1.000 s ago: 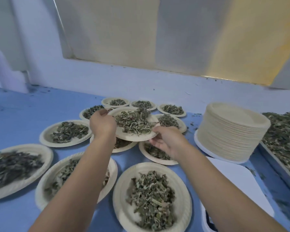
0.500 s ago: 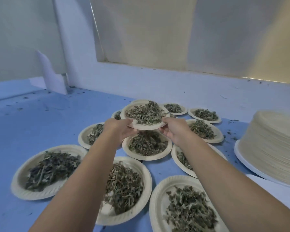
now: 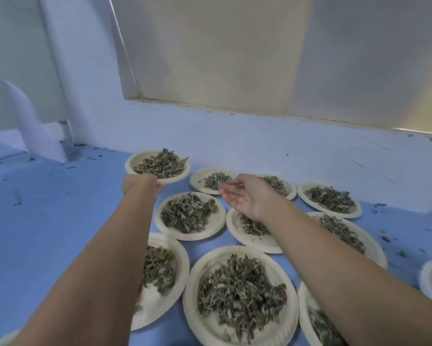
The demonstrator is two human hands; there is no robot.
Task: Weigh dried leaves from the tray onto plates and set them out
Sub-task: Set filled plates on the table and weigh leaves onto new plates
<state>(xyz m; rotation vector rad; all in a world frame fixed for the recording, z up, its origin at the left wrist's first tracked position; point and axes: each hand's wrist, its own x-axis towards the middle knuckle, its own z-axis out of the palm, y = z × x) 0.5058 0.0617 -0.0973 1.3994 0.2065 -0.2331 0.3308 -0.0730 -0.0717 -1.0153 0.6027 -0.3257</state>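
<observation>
On the left, the blue table [image 3: 47,221] is flecked with leaf crumbs. Past it the left hand [image 3: 141,184] reaches out and grips the near rim of a paper plate [image 3: 132,166], its fingers mostly tucked out of sight underneath. The plate is at the far-left end of the rows, close under the white wall [image 3: 160,131], and I can't tell whether it has touched down. It's pale and shallow, heaped with curled grey-green dried leaves [image 3: 160,164]. I'd guess it weighs almost nothing and bends easily, so it's best taken at the rim and kept level, or the loose pile will slide. To the right, the right hand [image 3: 244,198] hovers palm-up with loose fingers and holds nothing, over the filled plates [image 3: 192,238] set close together.
</observation>
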